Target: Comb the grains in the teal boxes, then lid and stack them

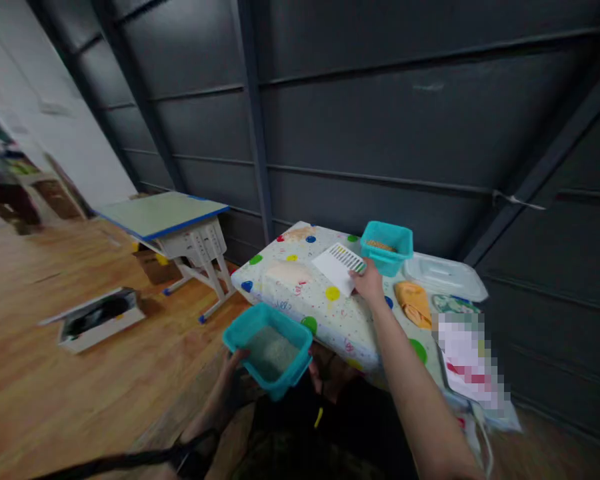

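My left hand (235,367) grips the near left rim of a teal plastic tub (275,388), which hangs over my lap just off the table's front edge. Pale grey fine grains (274,350) lie inside it. With closed fingers, my right hand (367,280) holds the right edge of a white card (336,270) printed with a row of dark bars, low over the table. Whether the card touches the cloth I cannot tell. Just behind that hand is a second teal tub (397,233) containing yellowish-orange grains (381,246).
A dotted cloth covers the table (273,300), where a pale patch (287,272) and scattered tan grains (300,233) lie. To the right are a clear lid (447,277), an orange cloth (414,303) and a plastic bag (467,360). A desk (165,213) and white box (100,323) stand left.
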Tool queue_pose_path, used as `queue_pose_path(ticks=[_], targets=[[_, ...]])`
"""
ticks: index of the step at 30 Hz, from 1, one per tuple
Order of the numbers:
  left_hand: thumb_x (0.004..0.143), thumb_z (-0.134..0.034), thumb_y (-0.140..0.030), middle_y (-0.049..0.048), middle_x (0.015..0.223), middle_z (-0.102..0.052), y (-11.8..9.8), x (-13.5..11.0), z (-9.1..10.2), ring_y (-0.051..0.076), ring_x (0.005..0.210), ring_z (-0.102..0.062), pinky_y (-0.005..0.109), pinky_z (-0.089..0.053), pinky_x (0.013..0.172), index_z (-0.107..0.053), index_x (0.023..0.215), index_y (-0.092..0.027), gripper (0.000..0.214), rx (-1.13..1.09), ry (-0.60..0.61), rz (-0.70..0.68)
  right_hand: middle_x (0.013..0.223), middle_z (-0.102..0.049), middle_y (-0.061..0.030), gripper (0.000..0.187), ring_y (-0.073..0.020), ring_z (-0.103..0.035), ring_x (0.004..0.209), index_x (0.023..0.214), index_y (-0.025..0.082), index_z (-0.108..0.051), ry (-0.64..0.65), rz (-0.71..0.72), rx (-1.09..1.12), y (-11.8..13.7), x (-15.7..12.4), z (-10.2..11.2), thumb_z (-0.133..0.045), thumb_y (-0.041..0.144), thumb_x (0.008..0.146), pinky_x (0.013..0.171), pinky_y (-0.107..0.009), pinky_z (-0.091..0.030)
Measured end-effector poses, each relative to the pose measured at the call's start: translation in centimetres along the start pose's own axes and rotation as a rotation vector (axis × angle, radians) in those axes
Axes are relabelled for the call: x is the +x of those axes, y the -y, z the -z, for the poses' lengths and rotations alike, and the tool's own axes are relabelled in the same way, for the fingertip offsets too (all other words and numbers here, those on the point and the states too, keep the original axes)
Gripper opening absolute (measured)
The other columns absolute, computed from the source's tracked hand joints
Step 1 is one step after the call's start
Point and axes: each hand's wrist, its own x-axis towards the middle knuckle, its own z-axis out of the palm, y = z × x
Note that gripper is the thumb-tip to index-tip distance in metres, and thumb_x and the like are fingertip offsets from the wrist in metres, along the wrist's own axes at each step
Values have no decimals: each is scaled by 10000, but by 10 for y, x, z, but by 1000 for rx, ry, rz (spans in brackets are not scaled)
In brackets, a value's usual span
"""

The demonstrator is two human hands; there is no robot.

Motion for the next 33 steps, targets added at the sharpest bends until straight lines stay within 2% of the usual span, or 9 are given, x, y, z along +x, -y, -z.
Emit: queue_pose_path(ticks=[6, 12, 19, 21, 23, 25, 27, 30, 33], targets=[[918, -677, -365, -16, 834, -561, 4, 2, -4, 216, 553, -659, 404, -606, 608, -395, 1435, -367, 589, 33, -61, -36, 1258, -762, -176, 528, -332, -722, 1146, 1368, 132, -644, 11, 67, 81, 1, -2, -7, -707, 201, 849, 984, -431, -564], [887, -725, -323, 28, 997, -628, 5, 8, 3, 244, 680, -719, 459, -631, 695, -393, 1412, -387, 624, 34, -33, -108, 1066, -783, -106, 466, -301, -735, 1005, 1237, 190, -649, 51, 117, 227, -5, -1, -14, -732, 198, 778, 914, -432, -586], [881, -733, -241, 60, 1083, -656, -5, 3, -6, 258, 751, -757, 502, -636, 746, -462, 1307, -369, 521, 26, -24, -114, 986, -763, -55, 440, -250, -716, 870, 1165, 210, -638, 193, 191, 435, -5, -3, -15, -707, 184, 731, 794, -400, -606], [868, -747, -233, 66, 1096, -651, -7, 4, -7, 276, 780, -766, 536, -637, 763, -477, 1303, -366, 529, 28, -61, -105, 1044, -770, -66, 435, -248, -716, 894, 1167, 209, -646, 159, 188, 477, -5, 0, -14, -690, 188, 735, 801, -396, -607], [861, -760, -245, 65, 1089, -639, -7, 6, -6, 283, 796, -766, 555, -634, 776, -491, 1307, -360, 534, 30, -84, -96, 1104, -773, -82, 443, -257, -719, 937, 1201, 207, -648, 58, 147, 477, -6, 2, -12, -672, 205, 758, 843, -412, -606], [859, -769, -260, 68, 1118, -636, -7, 6, -5, 276, 809, -762, 562, -631, 800, -498, 1332, -358, 555, 34, -77, -87, 1134, -776, -102, 454, -279, -720, 981, 1235, 199, -649, -47, 89, 417, -8, 4, -9, -661, 226, 782, 912, -452, -594], [862, -773, -281, 76, 1164, -642, -6, 4, -4, 268, 827, -757, 562, -629, 826, -490, 1375, -366, 592, 36, -47, -90, 1147, -777, -127, 454, -308, -718, 1023, 1244, 186, -655, -97, 55, 325, -9, 5, -7, -656, 230, 793, 972, -493, -571], [865, -771, -303, 84, 1148, -658, -6, 0, -4, 275, 837, -757, 539, -636, 819, -459, 1429, -362, 647, 38, -12, -111, 1156, -774, -150, 449, -333, -715, 1053, 1228, 174, -665, -79, 66, 231, -7, 4, -5, -660, 213, 781, 1002, -515, -552], [876, -748, -305, 80, 1104, -665, -7, -2, -4, 278, 812, -758, 500, -649, 758, -458, 1418, -344, 616, 60, -6, -121, 1118, -774, -128, 448, -319, -721, 1010, 1196, 186, -659, -10, 95, 235, -4, 2, -4, -679, 204, 749, 969, -492, -567]])
